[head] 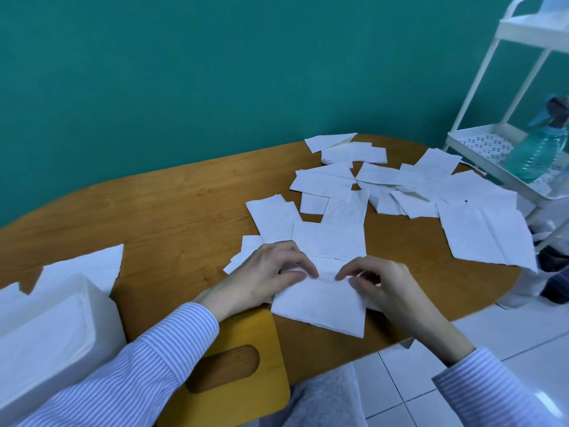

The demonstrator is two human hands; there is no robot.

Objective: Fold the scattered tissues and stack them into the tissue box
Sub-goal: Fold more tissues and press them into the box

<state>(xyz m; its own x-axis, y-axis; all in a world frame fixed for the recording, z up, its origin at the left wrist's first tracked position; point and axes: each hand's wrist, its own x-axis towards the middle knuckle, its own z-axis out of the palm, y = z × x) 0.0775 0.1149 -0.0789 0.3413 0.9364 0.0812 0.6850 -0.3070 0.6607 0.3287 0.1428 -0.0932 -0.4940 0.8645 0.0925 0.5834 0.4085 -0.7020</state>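
from the head camera: some done, lots left. folded tissues (40,328) already stacked inside the white box (101,306), filling it near the top. many loose tissues (400,186) lying past the box, spread over the far and right parts of the brown table (172,211), flat, overlapping, pointing all ways. more loose ones (92,266) just behind the box.

one tissue (323,303) being folded now, to the right of the box, near the front edge of the table. thin, white, soft, a bit crinkled, top edge turned over into a flap. easy to tear or bunch up, probably, so gentle hands needed.

left hand (264,272) on the left side of this tissue, fingers curled, fingertips (308,274) pinching the folded edge. right hand (385,283) on the right side, fingers curled too, pinching the same edge. both hands close together, not touching.

yellow lid (243,383) with a long slot lying flat in front of the box, off the box, partly under the left sleeve (138,371).

white cart (492,143) with a blue bottle (535,149) far to the right of the box.
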